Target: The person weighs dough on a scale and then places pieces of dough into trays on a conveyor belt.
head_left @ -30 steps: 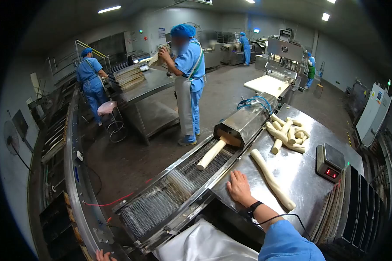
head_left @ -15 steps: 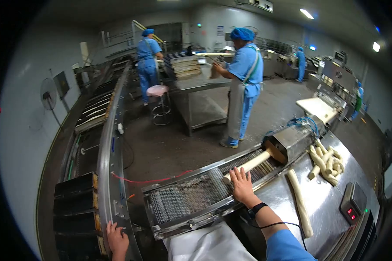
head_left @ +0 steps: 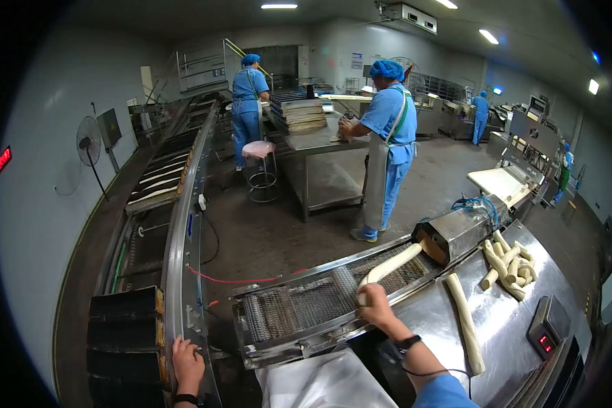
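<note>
My right hand (head_left: 374, 304) is closed round the near end of a pale dough roll (head_left: 393, 264). That roll lies slantwise over the metal mesh conveyor (head_left: 285, 313), its far end at the mouth of a metal housing (head_left: 449, 236). My left hand (head_left: 188, 364) rests on the steel side rail (head_left: 177, 272) of the long conveyor at left, fingers apart and holding nothing. Beside my right arm, a single long dough roll (head_left: 465, 323) lies on the steel table (head_left: 432, 313). Further back on it is a pile of shorter dough pieces (head_left: 510, 265).
A digital scale (head_left: 549, 326) stands on the table's right side. Black trays (head_left: 126, 340) line the left conveyor. White sheeting (head_left: 326, 381) hangs in front. Two co-workers in blue (head_left: 391, 129) (head_left: 247, 102) stand around a steel bench (head_left: 326, 139), near a pink-topped stool (head_left: 259, 151).
My right hand has gone from lying spread on the dough roll to closing round its near end, which now bends towards me. The camera view has tilted up slightly.
</note>
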{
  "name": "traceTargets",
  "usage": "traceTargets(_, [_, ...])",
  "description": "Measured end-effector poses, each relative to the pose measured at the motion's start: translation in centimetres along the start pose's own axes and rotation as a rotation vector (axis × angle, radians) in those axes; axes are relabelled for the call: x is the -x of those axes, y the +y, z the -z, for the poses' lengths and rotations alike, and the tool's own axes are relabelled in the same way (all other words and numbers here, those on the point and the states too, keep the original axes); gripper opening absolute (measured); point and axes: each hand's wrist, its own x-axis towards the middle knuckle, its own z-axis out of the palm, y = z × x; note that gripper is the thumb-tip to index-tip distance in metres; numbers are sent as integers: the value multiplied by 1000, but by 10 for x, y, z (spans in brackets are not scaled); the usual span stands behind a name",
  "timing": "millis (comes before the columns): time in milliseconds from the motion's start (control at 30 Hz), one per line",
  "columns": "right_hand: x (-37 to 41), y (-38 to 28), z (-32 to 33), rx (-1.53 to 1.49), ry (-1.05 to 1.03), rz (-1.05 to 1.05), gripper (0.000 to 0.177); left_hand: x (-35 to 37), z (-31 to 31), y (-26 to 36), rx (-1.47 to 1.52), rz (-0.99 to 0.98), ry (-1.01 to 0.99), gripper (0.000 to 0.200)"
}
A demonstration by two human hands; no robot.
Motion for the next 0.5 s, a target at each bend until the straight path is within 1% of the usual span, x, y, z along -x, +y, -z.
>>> traceTargets(33, [17,16,12,-357,143,-120,33,0,1,1,-5,-16,19,17])
traceTargets(100, [63,52,47,-515,224,-425,34,1,0,2,-5,-33,37,17])
traceTargets(133, [95,85,59,-472,284,-482,36,1,-1,0,-9,-38,38,18])
traceTargets(167, [122,83,87,-314,385,-476,36,2,-1,-2,-14,-42,41,19])
traceTargets(233, [177,86,124,-184,461,-512,36,1,-1,-1,-14,-35,34,19])
traceTargets(300, [215,68,161,57,293,-720,40,3,1,3,-14,-16,30,20])
traceTargets(367, [247,67,172,358,439,-583,44,6,3,8,-53,-4,5,22])
traceTargets(400, [262,87,174,446,460,-567,56,10,4,11,-56,3,8,22])
traceTargets(433, [267,95,176,440,456,-561,56,15,7,16,-3,37,21,25])
traceTargets(500, [274,111,175,485,417,-723,68,30,19,25,40,78,36,29])
